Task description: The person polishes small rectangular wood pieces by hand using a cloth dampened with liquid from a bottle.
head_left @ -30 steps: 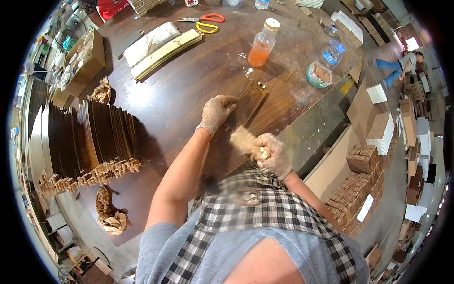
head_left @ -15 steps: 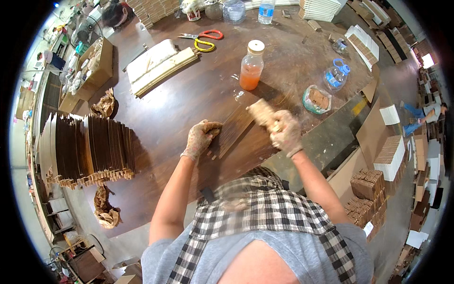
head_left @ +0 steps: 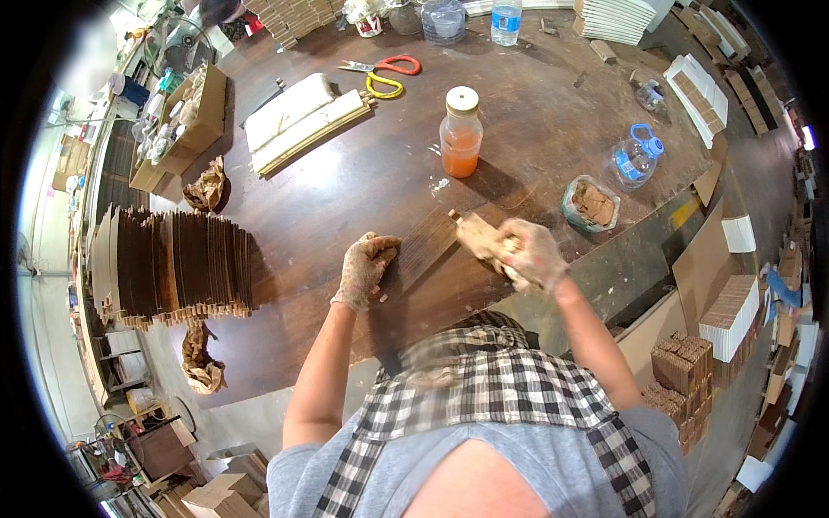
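Note:
My left hand (head_left: 366, 269), in a speckled pale glove, is closed at the left edge of a dark brown wooden board (head_left: 423, 250) lying on the table. My right hand (head_left: 534, 255), gloved too, grips a crumpled tan rag (head_left: 480, 240) over the board's right end. A small light peg-like end shows beside the rag's tip. The board's far outline blends into the brown tabletop. Beyond the hands stands a white-capped bottle of orange liquid (head_left: 461, 142). To the right sits a cut-down plastic tub of brown paste (head_left: 592, 205).
On the left stands a row of dark boards (head_left: 177, 263), with crumpled brown paper (head_left: 204, 367) near it. Scissors (head_left: 384, 73), folded white cloth (head_left: 298, 112) and a carton (head_left: 186, 129) lie farther back. A blue-capped bottle (head_left: 637, 158) is near the table's right edge.
My right hand with the rag has shifted slightly toward me along the board. My left hand stays at its edge. The whole view has turned a little.

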Action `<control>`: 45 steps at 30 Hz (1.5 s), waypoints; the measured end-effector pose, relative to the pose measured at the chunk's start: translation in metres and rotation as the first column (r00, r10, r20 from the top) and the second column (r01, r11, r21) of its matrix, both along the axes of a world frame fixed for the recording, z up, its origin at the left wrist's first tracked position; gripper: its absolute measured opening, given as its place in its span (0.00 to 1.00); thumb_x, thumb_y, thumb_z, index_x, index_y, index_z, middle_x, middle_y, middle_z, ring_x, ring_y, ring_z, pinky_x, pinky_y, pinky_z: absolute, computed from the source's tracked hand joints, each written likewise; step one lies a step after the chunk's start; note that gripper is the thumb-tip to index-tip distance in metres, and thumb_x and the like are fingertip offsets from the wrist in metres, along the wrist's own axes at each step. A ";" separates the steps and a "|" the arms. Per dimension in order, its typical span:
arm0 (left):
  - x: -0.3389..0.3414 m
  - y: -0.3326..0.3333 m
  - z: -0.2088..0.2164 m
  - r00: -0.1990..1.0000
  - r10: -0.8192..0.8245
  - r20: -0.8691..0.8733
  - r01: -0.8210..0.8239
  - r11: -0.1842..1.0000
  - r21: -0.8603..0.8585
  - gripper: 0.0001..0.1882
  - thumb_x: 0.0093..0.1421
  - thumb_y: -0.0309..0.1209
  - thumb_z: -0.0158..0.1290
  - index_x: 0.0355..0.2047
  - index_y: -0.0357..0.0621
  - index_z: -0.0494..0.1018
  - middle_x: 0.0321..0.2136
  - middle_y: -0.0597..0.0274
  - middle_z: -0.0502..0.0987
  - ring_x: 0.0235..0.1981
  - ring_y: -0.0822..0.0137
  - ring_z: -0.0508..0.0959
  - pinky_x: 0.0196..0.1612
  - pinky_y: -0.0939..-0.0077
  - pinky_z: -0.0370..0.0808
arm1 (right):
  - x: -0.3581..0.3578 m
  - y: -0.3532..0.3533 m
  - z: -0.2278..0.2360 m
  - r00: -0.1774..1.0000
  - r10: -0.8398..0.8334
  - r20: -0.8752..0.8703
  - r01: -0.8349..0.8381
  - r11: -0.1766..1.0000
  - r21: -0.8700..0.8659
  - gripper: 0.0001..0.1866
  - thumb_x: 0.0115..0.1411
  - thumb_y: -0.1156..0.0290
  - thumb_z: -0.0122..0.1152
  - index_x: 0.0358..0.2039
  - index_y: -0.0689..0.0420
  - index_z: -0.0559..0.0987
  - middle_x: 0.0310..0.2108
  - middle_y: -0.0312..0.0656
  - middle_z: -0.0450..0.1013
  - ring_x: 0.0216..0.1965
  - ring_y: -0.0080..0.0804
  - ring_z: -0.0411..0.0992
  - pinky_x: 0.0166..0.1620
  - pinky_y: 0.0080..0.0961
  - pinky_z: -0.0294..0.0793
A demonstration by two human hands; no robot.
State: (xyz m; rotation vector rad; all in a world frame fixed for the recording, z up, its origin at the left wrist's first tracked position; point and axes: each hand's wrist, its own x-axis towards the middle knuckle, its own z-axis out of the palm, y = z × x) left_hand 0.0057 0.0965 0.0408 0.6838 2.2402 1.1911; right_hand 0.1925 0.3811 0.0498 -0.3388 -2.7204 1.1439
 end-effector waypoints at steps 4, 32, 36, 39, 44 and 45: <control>0.021 0.008 0.012 0.911 -0.133 -0.390 0.078 0.985 -0.154 0.24 0.54 0.31 0.67 0.52 0.42 0.79 0.41 0.55 0.79 0.45 0.54 0.77 0.50 0.62 0.75 | 0.047 0.018 0.014 0.972 -0.179 0.153 0.235 0.791 -0.565 0.14 0.55 0.67 0.73 0.38 0.58 0.81 0.32 0.37 0.80 0.34 0.24 0.77 0.38 0.26 0.77; 0.079 -0.044 -0.016 0.747 -0.190 -0.637 0.071 0.976 -0.208 0.31 0.54 0.29 0.64 0.60 0.51 0.72 0.63 0.55 0.69 0.65 0.46 0.65 0.65 0.47 0.63 | 0.027 -0.047 0.011 0.988 -0.150 0.031 0.152 0.986 -0.071 0.14 0.51 0.65 0.72 0.36 0.57 0.82 0.34 0.43 0.80 0.33 0.35 0.79 0.38 0.31 0.78; 0.087 -0.039 -0.018 0.693 -0.086 -0.716 0.004 0.993 -0.116 0.25 0.56 0.28 0.61 0.56 0.53 0.76 0.59 0.58 0.73 0.61 0.49 0.70 0.62 0.49 0.66 | 0.050 -0.040 0.038 0.930 -0.316 0.189 0.364 0.867 -0.340 0.13 0.52 0.63 0.72 0.33 0.56 0.81 0.32 0.39 0.79 0.32 0.32 0.78 0.37 0.32 0.77; 0.094 -0.049 -0.019 0.717 -0.218 -0.662 0.185 0.975 -0.121 0.21 0.56 0.26 0.58 0.52 0.53 0.79 0.53 0.61 0.76 0.57 0.52 0.73 0.59 0.50 0.67 | 0.025 -0.049 0.047 0.970 -0.239 0.036 0.242 0.954 -0.176 0.13 0.54 0.63 0.71 0.34 0.57 0.81 0.31 0.44 0.79 0.32 0.38 0.78 0.38 0.33 0.77; 0.102 -0.059 -0.011 0.708 -0.274 -0.651 0.260 0.958 -0.120 0.21 0.55 0.25 0.55 0.50 0.50 0.80 0.53 0.61 0.77 0.57 0.54 0.74 0.59 0.53 0.70 | 0.016 -0.036 0.033 0.965 -0.262 0.010 0.255 0.944 0.208 0.10 0.54 0.67 0.70 0.34 0.57 0.81 0.32 0.47 0.79 0.34 0.45 0.79 0.40 0.37 0.77; 0.105 -0.064 -0.016 0.698 -0.280 -0.660 0.277 0.954 -0.112 0.21 0.55 0.25 0.55 0.50 0.48 0.79 0.54 0.60 0.77 0.58 0.54 0.73 0.60 0.53 0.70 | 0.021 -0.037 0.038 0.955 -0.297 0.001 0.289 0.931 0.221 0.09 0.54 0.67 0.70 0.34 0.57 0.81 0.32 0.46 0.79 0.34 0.44 0.79 0.40 0.37 0.77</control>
